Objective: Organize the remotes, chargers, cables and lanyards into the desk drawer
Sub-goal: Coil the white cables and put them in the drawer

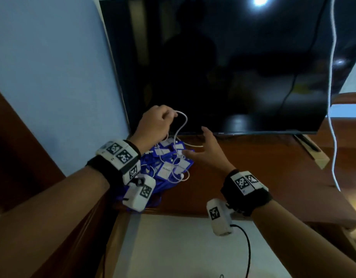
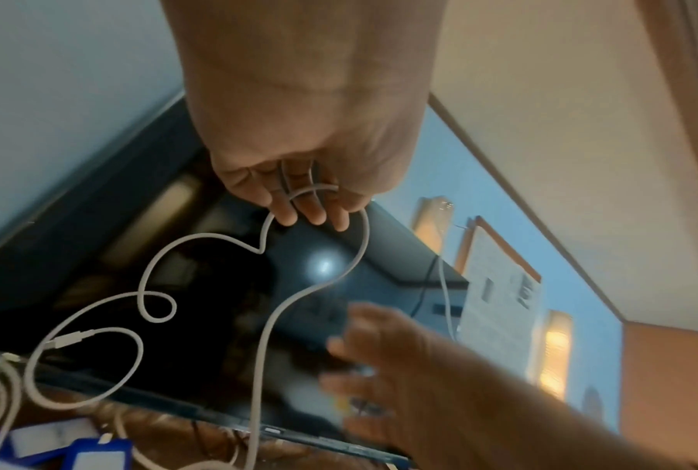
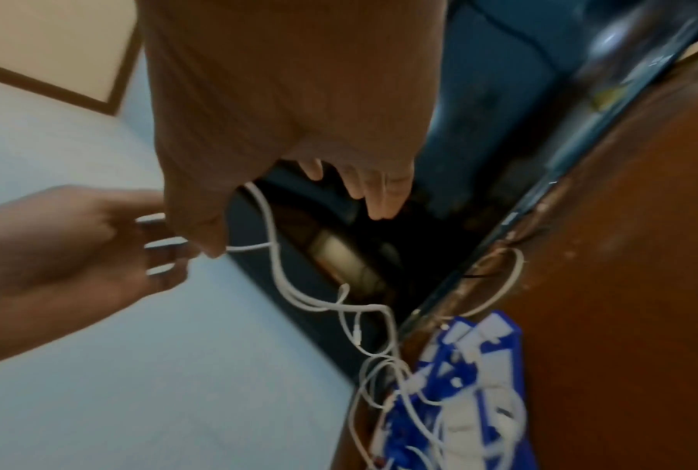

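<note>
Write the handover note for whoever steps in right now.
Left hand: pinches a loop of the white cable, lifted above the desk.
Right hand: open, holding nothing, reaching toward the cable.
Blue lanyards lie piled on the desk by the TV, tangled with more white cable.
Done: nothing visibly stowed.
Left: untangle the cable and move everything to the drawer, which is not in view.

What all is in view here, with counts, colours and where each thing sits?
Cable: one lifted, white, hanging from the left hand down to the pile; more white cable tangled there, count unclear.
Lanyards: a pile, blue with white badge cards, on the desk's left end by the wall.
TV: one, black, off, standing on the desk.
Desk: one, brown wood.
Wall: pale blue, left of the TV.
Left hand: pinching the cable.
Right hand: open, beside the pile.
</note>
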